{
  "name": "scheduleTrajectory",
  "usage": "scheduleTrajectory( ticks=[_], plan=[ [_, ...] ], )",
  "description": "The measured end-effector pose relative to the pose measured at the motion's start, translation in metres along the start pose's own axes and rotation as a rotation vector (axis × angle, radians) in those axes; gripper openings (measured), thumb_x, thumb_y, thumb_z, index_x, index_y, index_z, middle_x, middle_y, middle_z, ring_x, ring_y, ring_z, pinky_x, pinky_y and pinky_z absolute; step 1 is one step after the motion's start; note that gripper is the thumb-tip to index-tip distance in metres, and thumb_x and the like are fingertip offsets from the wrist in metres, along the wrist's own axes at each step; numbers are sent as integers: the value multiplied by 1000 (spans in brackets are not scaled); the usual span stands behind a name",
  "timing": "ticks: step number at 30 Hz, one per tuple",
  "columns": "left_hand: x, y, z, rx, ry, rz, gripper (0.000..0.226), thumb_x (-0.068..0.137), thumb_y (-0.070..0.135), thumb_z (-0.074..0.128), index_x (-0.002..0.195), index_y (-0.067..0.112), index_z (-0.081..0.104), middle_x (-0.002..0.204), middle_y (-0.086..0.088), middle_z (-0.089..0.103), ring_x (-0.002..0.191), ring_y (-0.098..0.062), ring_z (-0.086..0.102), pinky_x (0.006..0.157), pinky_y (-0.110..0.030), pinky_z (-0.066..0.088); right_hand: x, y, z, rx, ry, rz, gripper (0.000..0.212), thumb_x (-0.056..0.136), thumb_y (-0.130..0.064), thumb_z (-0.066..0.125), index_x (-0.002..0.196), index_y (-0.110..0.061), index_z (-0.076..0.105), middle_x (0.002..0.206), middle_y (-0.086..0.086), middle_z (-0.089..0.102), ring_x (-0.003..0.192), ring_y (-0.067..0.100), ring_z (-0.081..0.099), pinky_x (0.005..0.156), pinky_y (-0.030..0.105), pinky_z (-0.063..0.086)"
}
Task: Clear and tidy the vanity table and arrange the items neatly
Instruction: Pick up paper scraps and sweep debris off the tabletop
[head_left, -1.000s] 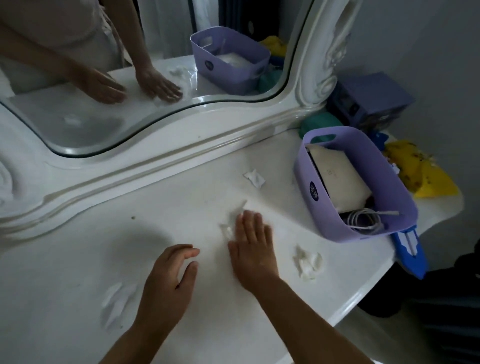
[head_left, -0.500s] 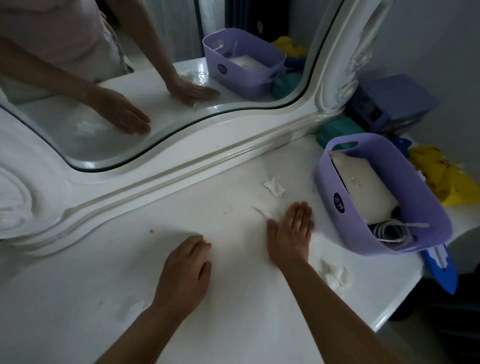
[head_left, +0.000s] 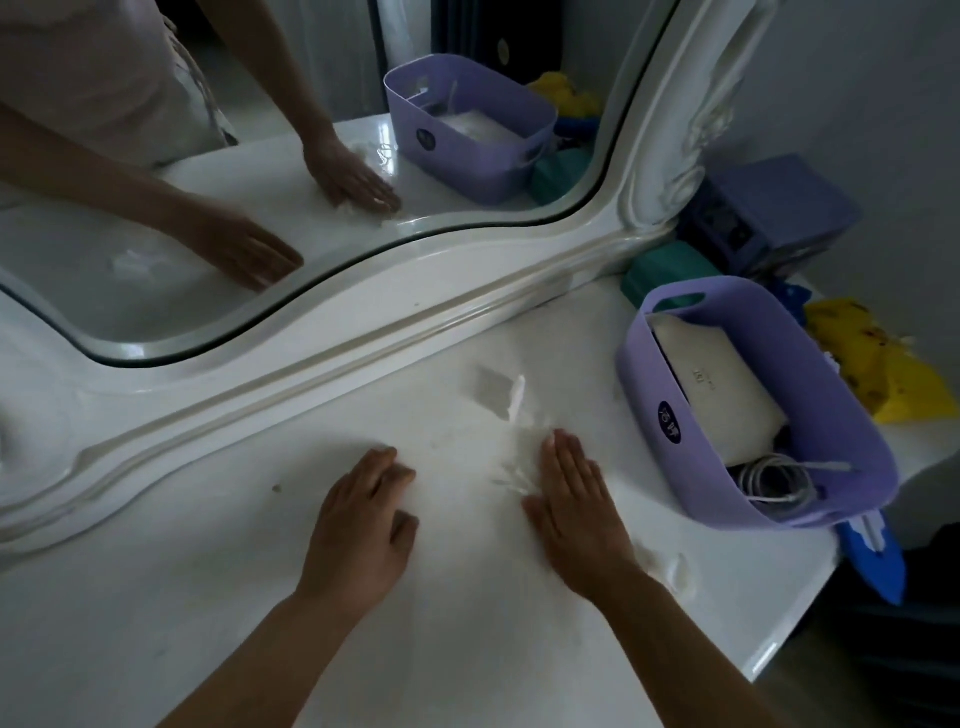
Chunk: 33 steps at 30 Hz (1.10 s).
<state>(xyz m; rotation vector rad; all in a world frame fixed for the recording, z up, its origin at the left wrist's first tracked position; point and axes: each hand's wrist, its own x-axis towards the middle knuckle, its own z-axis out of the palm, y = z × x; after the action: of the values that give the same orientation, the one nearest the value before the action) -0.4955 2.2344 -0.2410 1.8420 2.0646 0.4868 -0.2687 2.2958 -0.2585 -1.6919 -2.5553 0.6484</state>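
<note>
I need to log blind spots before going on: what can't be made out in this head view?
- Purple basket: its bottom is hidden under the white pouch and the coiled cable.
- Paper scrap: partly hidden behind the right hand.
- Blue object: mostly hidden by the basket and table edge.
- Basket label: too small to read.

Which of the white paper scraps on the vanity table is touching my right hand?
The shredded white scrap against the right hand. The squarish scrap lies nearer the mirror, apart.
</note>
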Motion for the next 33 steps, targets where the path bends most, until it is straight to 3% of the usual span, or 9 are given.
scheduleTrajectory(
  ticks=[3, 5, 8, 12, 17, 21, 24, 28, 33],
  plan=[
    [0, 0, 2, 14, -18, -18, 41, 72, 29, 46, 107, 13, 61, 128, -11, 56, 120, -25, 51, 95, -41, 43, 25, 7, -7, 58, 116, 223, 80, 77, -54, -4, 144, -8, -10, 155, 7, -10, 142, 15, -12, 114, 29, -9],
    [-1, -2, 3, 17, -37, -37, 43, 72, 26, 52, 112, 15, 60, 133, -8, 52, 123, -26, 48, 98, -37, 37, 51, 8, -16, 128, 136, 286, 66, 91, -42, 6, 145, -6, -4, 156, 10, -5, 144, 18, -5, 115, 30, -7],
    [1, -3, 2, -16, -63, -62, 41, 78, 23, 61, 119, 19, 57, 140, -2, 45, 130, -20, 40, 105, -35, 34, 84, 5, -29, 292, 140, 263, 50, 100, -21, 22, 146, -9, 5, 157, 8, 3, 144, 15, 2, 113, 24, -5],
    [3, -3, 1, -25, -52, -78, 43, 75, 26, 65, 117, 23, 59, 139, 4, 46, 130, -16, 40, 104, -31, 31, 103, -14, -39, 696, 163, 203, 43, 99, -19, 34, 141, -14, 30, 153, 3, 23, 142, 13, 16, 113, 22, 2],
    [4, -6, 0, -4, -40, -60, 45, 67, 36, 56, 110, 24, 62, 132, 2, 53, 122, -18, 49, 98, -36, 40, 94, -44, -10, 184, 66, -194, 53, 91, -40, 34, 137, -15, 40, 147, 5, 39, 140, 25, 26, 114, 39, 15],
    [3, -8, -1, -20, 8, -22, 49, 69, 45, 41, 105, 23, 65, 127, 2, 57, 119, -12, 47, 97, -33, 41, 75, -29, 0, 254, 160, -212, 47, 86, -13, 31, 125, -16, 56, 137, 4, 50, 134, 23, 38, 113, 34, 18],
    [4, -14, -1, -10, 32, -24, 45, 71, 43, 41, 102, 21, 66, 121, 0, 60, 111, -15, 52, 94, -31, 42, 95, -9, -11, 178, 235, -39, 52, 88, -18, 20, 135, -12, 42, 147, 11, 36, 139, 26, 28, 113, 33, 8],
    [8, -23, -2, 13, 103, -54, 40, 71, 38, 44, 97, 18, 67, 111, -6, 64, 103, -19, 50, 87, -38, 48, 132, 7, -32, 150, 240, 219, 49, 96, -9, 29, 145, -9, 19, 156, 10, 13, 144, 22, 8, 116, 34, 4],
    [20, -25, -1, 3, 160, -39, 36, 72, 37, 45, 93, 19, 68, 105, -4, 65, 100, -17, 48, 81, -37, 49, 172, 10, -55, 372, 233, 436, 74, 88, -6, 40, 144, -4, -9, 156, 12, -10, 143, 22, -11, 116, 33, -9]
  ],
)
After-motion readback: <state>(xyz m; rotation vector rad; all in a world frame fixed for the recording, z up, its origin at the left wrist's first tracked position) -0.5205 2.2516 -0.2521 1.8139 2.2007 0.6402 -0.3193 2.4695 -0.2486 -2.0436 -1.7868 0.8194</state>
